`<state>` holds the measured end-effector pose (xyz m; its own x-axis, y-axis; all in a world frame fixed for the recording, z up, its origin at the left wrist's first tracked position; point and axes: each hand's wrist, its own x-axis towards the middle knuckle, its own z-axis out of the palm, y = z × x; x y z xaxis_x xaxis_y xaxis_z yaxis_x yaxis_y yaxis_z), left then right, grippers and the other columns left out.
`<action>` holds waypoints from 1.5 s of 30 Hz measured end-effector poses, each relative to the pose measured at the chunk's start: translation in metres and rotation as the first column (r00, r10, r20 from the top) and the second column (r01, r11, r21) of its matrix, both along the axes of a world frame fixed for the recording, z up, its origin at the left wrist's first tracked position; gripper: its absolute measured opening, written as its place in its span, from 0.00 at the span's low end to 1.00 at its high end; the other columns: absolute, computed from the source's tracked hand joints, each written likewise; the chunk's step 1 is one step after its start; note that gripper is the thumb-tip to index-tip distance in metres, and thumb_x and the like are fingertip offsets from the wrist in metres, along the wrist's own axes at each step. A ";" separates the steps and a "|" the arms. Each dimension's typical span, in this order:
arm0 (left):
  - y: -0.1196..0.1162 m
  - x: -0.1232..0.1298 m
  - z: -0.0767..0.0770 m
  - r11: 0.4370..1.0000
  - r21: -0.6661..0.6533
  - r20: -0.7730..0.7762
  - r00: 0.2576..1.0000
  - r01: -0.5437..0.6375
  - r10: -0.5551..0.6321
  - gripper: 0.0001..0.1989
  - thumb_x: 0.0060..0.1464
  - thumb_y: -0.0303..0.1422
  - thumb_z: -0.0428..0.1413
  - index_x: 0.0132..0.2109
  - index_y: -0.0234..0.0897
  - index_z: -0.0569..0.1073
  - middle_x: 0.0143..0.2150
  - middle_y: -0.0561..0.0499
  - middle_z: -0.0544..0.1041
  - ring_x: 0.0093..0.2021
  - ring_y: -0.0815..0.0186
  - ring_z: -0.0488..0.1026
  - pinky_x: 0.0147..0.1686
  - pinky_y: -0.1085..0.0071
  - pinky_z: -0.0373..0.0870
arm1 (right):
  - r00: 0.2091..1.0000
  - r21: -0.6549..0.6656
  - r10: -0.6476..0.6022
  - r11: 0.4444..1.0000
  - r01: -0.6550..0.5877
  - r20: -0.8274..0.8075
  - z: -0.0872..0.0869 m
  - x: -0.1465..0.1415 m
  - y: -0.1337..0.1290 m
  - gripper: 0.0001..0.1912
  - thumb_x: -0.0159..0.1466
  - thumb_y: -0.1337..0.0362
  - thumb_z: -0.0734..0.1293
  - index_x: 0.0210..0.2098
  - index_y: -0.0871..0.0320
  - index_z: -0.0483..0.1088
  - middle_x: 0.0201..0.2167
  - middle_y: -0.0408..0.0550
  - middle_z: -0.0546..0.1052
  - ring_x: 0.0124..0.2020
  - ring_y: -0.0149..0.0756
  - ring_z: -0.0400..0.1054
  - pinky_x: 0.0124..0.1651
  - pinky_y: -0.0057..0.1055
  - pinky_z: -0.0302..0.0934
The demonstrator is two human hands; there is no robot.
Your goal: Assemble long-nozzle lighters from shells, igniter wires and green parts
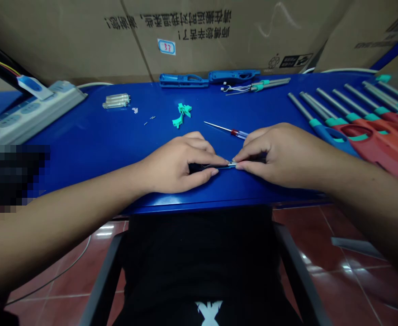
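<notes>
Near the front edge of the blue table (93, 158), my two hands meet at a small silvery piece with a light blue edge (232, 165). My right hand (280, 156) pinches its right end between thumb and fingers. The index fingertip of my left hand (178, 163) presses on the left end, with the thumb curled in just below. My fingers cover most of the piece, so its kind does not show. Just behind my right hand lies a screwdriver (234, 132) with a clear and red handle, its shaft pointing left.
Green plastic parts (182, 113) and small metal pins (149, 120) lie behind my left hand. Two blue casing halves (183, 81) and wired rods (260, 85) are at the back. Several red-handled tools (375, 140) line the right. A power strip (32, 108) stands left.
</notes>
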<state>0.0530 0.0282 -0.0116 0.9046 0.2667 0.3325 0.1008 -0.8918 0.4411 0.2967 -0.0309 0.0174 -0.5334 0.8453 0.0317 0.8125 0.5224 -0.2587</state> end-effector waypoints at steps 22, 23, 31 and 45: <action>-0.002 0.000 0.003 0.992 -0.040 -0.065 0.991 -0.122 0.119 0.09 0.60 0.34 0.60 0.45 0.38 0.81 0.39 0.48 0.79 0.43 0.63 0.72 0.47 0.66 0.68 | 0.960 0.146 0.234 0.966 -0.212 -0.153 -0.027 0.013 -0.002 0.18 0.69 0.69 0.61 0.54 0.53 0.77 0.35 0.49 0.76 0.37 0.36 0.70 0.41 0.33 0.63; -0.002 -0.001 0.002 0.992 -0.046 -0.062 0.991 -0.119 0.116 0.08 0.60 0.34 0.60 0.44 0.37 0.81 0.38 0.48 0.79 0.43 0.63 0.72 0.47 0.66 0.68 | 0.956 0.138 0.253 0.963 -0.234 -0.150 -0.027 0.013 0.000 0.18 0.69 0.69 0.61 0.53 0.52 0.77 0.34 0.48 0.75 0.36 0.36 0.69 0.39 0.32 0.63; -0.004 -0.007 0.011 0.991 -0.025 -0.118 0.985 -0.133 0.129 0.12 0.58 0.35 0.62 0.48 0.37 0.80 0.43 0.47 0.76 0.45 0.62 0.70 0.49 0.65 0.67 | 0.964 -0.062 0.220 0.971 -0.231 -0.150 -0.012 0.002 0.005 0.16 0.68 0.68 0.62 0.50 0.52 0.78 0.42 0.49 0.74 0.43 0.38 0.70 0.48 0.35 0.64; 0.001 -0.016 0.021 0.967 -0.171 -0.229 0.962 -0.189 0.148 0.06 0.59 0.32 0.58 0.39 0.38 0.80 0.45 0.48 0.74 0.48 0.62 0.70 0.53 0.63 0.65 | 0.981 -0.101 0.144 0.982 -0.158 -0.133 -0.010 -0.007 0.000 0.16 0.67 0.68 0.62 0.50 0.51 0.77 0.42 0.49 0.74 0.44 0.39 0.70 0.55 0.42 0.63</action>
<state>0.0372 0.0293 0.0093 0.8850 0.4609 0.0657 0.3525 -0.7555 0.5522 0.2901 -0.0309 0.0074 -0.6529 0.7572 0.0165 0.6842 0.5991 -0.4158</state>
